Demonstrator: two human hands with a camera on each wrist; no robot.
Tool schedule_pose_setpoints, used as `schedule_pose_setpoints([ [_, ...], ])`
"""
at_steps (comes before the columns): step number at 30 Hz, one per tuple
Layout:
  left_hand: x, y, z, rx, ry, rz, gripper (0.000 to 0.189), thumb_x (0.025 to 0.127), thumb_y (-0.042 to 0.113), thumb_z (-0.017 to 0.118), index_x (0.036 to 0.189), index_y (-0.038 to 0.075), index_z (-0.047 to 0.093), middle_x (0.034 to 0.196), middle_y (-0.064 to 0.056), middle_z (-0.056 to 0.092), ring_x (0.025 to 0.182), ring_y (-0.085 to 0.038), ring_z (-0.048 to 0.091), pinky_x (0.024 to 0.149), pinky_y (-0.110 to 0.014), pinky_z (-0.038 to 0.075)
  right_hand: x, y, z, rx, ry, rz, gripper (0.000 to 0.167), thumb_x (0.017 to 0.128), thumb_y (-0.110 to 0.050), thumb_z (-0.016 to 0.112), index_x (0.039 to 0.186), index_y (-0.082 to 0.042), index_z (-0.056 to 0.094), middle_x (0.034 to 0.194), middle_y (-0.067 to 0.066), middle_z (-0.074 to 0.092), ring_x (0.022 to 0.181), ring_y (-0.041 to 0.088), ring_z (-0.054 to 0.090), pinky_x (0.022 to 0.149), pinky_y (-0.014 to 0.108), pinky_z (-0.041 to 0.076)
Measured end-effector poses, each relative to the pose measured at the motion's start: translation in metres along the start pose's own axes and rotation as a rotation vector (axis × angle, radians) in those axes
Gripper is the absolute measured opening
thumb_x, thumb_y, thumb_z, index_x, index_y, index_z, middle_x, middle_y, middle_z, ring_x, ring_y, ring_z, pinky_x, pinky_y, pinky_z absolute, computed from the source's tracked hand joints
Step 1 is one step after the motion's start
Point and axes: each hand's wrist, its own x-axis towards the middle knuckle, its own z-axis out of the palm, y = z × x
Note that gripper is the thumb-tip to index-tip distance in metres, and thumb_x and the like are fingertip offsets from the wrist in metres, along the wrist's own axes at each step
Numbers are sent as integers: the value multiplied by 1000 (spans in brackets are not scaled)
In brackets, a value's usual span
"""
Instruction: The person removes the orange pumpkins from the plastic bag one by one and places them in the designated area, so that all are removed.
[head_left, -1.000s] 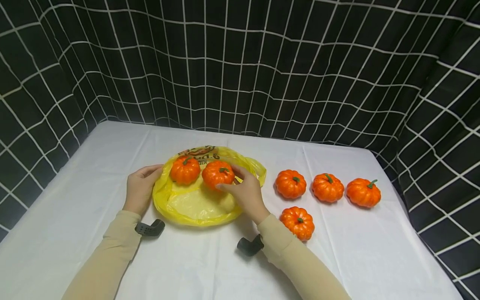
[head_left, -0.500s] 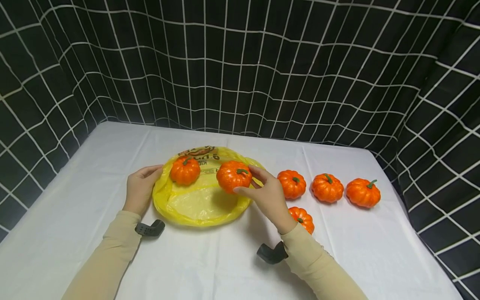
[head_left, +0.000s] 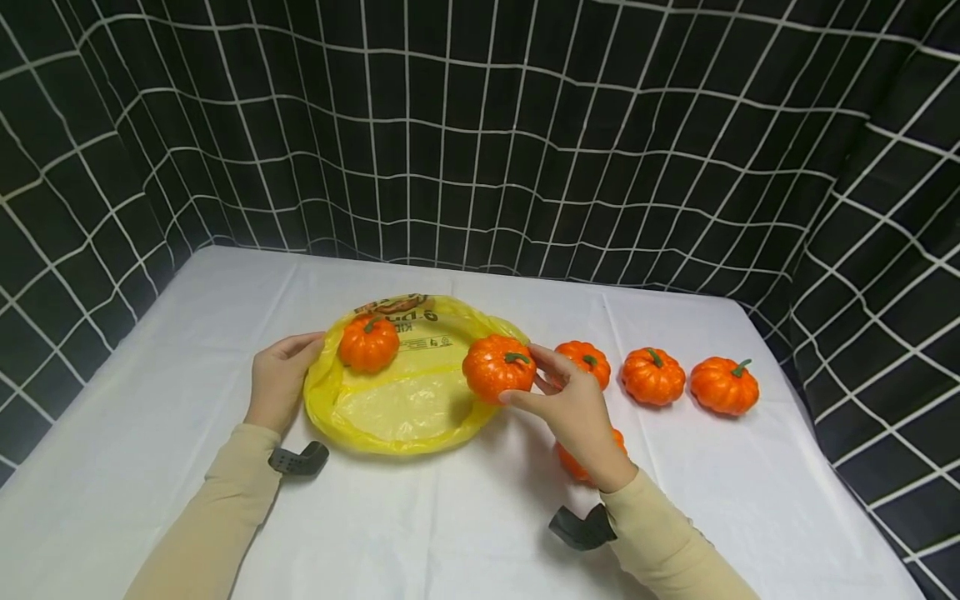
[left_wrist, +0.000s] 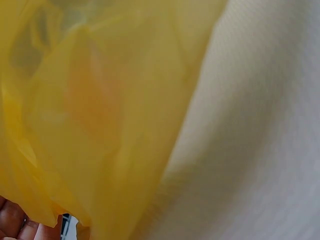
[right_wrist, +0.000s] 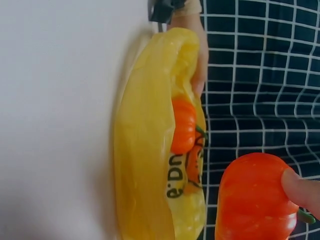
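A yellow plastic bag (head_left: 405,421) lies on the white table with its mouth rolled wide. My left hand (head_left: 277,379) pinches its left rim; in the left wrist view, fingertips (left_wrist: 12,220) show at the bag's edge. Inside, at the left, sits one small orange pumpkin (head_left: 369,343). Between thumb and fingers my right hand (head_left: 573,417) grips another pumpkin (head_left: 497,369) by its right side, over the bag's right rim. The right wrist view shows that held pumpkin (right_wrist: 255,200) raised clear of the bag, with the thumb on it.
On the right, a row has one pumpkin (head_left: 588,360) partly behind my right hand, a middle pumpkin (head_left: 652,377) and an end pumpkin (head_left: 724,386). Below them, a nearer pumpkin (head_left: 576,463) is mostly covered by my right wrist. A black gridded curtain (head_left: 480,133) surrounds the table (head_left: 405,533).
My right hand has carried its pumpkin from above the bag's middle rightward and slightly nearer, to the right rim. The left hand and the pumpkin inside the bag have stayed put.
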Motion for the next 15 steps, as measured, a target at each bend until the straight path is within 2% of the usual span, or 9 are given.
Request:
schedule_pose_setpoints([
  [5,1,-2,0,0,2,4,40,99,31,62,127,4,65,132,-12,64,106,-1,60,89,-8,53,-5,3,-18,-74,18,30,78,78,-19,86,145,-5,49,149,11,50,134,27,54,106,32,49],
  [9,2,-2,0,-6,-4,3,41,98,32,63,128,4,65,133,-13,63,106,-1,60,89,-9,53,-8,3,-34,-78,43,69,77,80,-20,84,147,-8,47,151,11,49,130,29,58,102,28,51],
  [15,1,-2,-1,1,0,9,41,98,32,63,128,4,65,132,-12,64,106,0,60,89,-8,53,-17,4,-52,-97,55,106,81,81,-25,84,149,-7,43,154,10,45,135,28,53,99,22,51],
])
